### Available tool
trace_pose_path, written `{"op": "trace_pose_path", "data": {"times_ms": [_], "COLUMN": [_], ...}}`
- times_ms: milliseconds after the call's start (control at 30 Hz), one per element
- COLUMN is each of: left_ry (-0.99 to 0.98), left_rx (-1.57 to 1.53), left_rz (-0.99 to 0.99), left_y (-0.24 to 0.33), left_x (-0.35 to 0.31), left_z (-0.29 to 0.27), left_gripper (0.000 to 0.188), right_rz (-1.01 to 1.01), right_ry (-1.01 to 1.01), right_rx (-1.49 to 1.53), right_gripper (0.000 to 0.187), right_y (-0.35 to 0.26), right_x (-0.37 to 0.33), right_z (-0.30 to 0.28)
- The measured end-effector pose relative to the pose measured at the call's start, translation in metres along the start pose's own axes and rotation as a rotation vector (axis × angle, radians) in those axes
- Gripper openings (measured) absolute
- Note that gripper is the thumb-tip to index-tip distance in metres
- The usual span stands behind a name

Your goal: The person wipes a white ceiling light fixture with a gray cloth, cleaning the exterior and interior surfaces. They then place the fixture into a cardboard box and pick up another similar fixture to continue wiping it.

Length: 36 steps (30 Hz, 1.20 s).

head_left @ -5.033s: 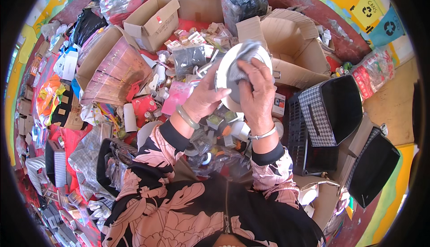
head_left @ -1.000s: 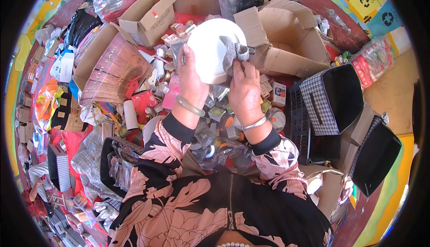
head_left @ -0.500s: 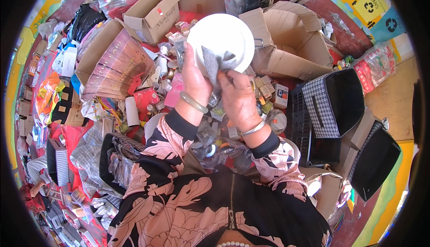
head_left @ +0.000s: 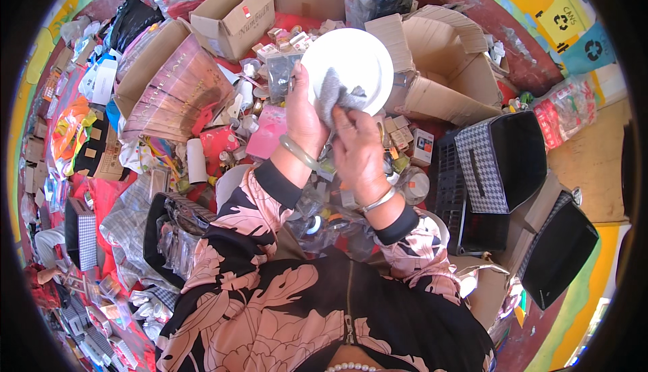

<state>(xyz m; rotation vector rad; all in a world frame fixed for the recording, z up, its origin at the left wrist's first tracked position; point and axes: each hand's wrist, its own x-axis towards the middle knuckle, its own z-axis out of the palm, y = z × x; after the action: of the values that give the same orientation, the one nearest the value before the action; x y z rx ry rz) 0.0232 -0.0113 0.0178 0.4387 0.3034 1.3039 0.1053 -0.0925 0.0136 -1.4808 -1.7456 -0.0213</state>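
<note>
A round white plate (head_left: 354,58) is held up in front of me, over the heap of small goods. My left hand (head_left: 305,121) grips it at its left edge, thumb along the rim, with its other fingers hidden behind. A grey cloth (head_left: 329,94) lies bunched against the lower part of the plate. My right hand (head_left: 361,152) is closed on this cloth and presses it to the plate's surface near the lower rim. Under my hands sit small boxes, a pink box (head_left: 267,132) and clear plastic packaging (head_left: 316,211).
Open cardboard boxes stand at far left (head_left: 177,92), far middle (head_left: 233,24) and far right (head_left: 449,68). Black checked fabric bins (head_left: 503,163) and a black plastic crate (head_left: 466,227) are on my right. Another dark bin (head_left: 162,244) with plastic-wrapped items stands at my left.
The plate has shifted a little right and toward me, with both hands. The cloth has slid slightly on the plate and looks more crumpled. Both grips stay the same.
</note>
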Motion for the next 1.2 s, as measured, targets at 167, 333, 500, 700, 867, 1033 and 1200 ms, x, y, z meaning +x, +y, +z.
{"op": "trace_pose_path", "data": {"times_ms": [167, 333, 500, 700, 867, 1033, 1200], "left_ry": [0.015, -0.104, -0.070, 0.025, 0.039, 0.082, -0.068], "left_rx": [-0.028, 0.010, -0.004, -0.012, 0.007, 0.036, 0.213], "left_rz": [-0.001, 0.000, -0.063, -0.120, -0.193, -0.352, -0.157], "left_y": [0.005, 0.010, 0.001, -0.011, -0.005, -0.001, -0.019], "left_x": [0.006, 0.008, 0.011, 0.013, 0.019, 0.025, 0.003], "left_z": [-0.001, -0.004, -0.011, -0.017, -0.019, -0.021, -0.007], "left_gripper": [0.059, 0.060, 0.058, 0.054, 0.047, 0.044, 0.060], "right_rz": [-0.035, -0.033, 0.056, 0.020, -0.069, -0.148, -0.200], "right_ry": [0.019, 0.226, 0.158, -0.166, -0.169, -0.185, -0.042], "right_rx": [-0.030, -0.279, -0.334, -0.056, -0.283, -0.353, -0.413], "right_gripper": [0.048, 0.044, 0.043, 0.045, 0.056, 0.053, 0.048], "right_y": [0.022, 0.051, 0.043, 0.011, 0.017, 0.029, 0.035], "right_x": [0.001, 0.017, 0.014, -0.005, 0.003, -0.003, -0.001], "right_z": [-0.003, -0.028, -0.026, -0.006, -0.022, -0.025, -0.028]}}
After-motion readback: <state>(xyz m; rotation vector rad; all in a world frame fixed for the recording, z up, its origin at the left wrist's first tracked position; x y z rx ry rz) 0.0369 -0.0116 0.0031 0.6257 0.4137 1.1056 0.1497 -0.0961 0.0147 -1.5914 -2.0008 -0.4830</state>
